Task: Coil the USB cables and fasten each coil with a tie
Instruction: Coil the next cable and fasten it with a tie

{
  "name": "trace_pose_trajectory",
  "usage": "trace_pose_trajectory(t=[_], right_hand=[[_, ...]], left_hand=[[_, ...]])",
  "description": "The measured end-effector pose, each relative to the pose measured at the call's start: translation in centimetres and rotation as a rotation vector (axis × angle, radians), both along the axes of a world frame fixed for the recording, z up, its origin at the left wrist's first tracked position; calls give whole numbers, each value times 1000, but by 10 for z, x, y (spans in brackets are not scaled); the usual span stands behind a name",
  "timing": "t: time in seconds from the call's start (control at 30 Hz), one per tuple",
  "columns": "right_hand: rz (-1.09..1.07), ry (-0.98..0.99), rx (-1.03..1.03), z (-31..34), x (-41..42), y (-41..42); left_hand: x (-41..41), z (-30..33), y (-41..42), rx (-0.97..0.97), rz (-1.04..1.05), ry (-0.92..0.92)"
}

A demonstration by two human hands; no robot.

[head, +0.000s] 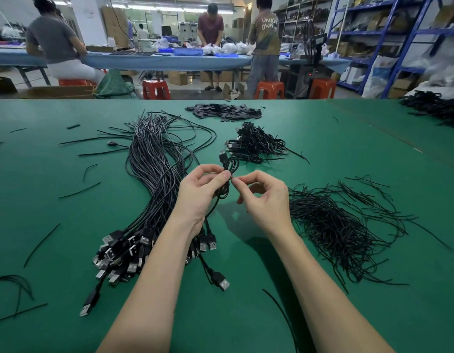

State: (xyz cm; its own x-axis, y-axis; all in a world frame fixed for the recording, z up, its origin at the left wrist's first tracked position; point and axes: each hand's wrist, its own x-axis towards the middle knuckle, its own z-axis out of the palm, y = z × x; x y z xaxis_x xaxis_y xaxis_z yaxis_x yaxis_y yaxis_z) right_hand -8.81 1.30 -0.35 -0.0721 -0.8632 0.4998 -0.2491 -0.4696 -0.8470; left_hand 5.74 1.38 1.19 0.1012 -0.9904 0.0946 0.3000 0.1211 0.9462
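My left hand [199,191] grips a small coiled black USB cable [229,165] above the green table, its plug pointing up and away. My right hand [263,197] pinches at the middle of that coil with thumb and forefinger; the thin tie there is too small to make out. A long bundle of uncoiled USB cables [154,179] lies to the left, plugs fanned toward me. A tangle of thin black ties [340,225] lies to the right. A pile of finished coils [254,145] sits beyond my hands.
A heap of flat black pieces [223,112] lies at the far middle of the green table [322,154]. Stray ties are scattered on the left. More black cables [435,110] lie at the far right. People work at a blue table behind.
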Motion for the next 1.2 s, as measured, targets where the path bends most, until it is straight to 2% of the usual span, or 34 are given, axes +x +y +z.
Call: trace_pose_trajectory(t=[0.2,0.33,0.37,0.43,0.5,0.63,0.67,0.73,0.8,0.87,0.93,0.97,1.1,1.2], right_hand=[[-16,366,-229,-3,-9,-3],[1,326,-196,0,-11,-1],[12,255,-136,1,-8,1],[79,-21,71,4,4,5],[220,-404,357,11,15,6],[584,-1257,1039,27,7,-1],[648,-1396,1125,29,4,-2],[674,-1485,1159,30,2,-1],[574,-1370,1112,31,5,1],[403,-962,964,28,6,3],[224,-500,665,22,4,5],[168,-337,499,19,1,6],[12,84,-10,16,-14,3],[-59,324,-246,9,-15,0]], left_hand=[[4,0,-1,64,-70,-2],[5,-1,-1,81,-88,-3],[5,-1,-1,76,-91,16],[4,-1,-1,27,-71,49],[3,-1,-1,-97,11,-27],[0,-4,1,-343,94,-296],[-1,-4,1,-361,101,-324],[-2,-5,-1,-366,113,-364],[-4,-6,-3,-334,121,-370],[-6,-7,-5,-259,150,-330],[-5,-6,-7,-151,184,-259],[-4,-5,-7,-96,183,-217],[-2,-1,-6,27,93,-135],[-2,1,-5,69,87,-126]])
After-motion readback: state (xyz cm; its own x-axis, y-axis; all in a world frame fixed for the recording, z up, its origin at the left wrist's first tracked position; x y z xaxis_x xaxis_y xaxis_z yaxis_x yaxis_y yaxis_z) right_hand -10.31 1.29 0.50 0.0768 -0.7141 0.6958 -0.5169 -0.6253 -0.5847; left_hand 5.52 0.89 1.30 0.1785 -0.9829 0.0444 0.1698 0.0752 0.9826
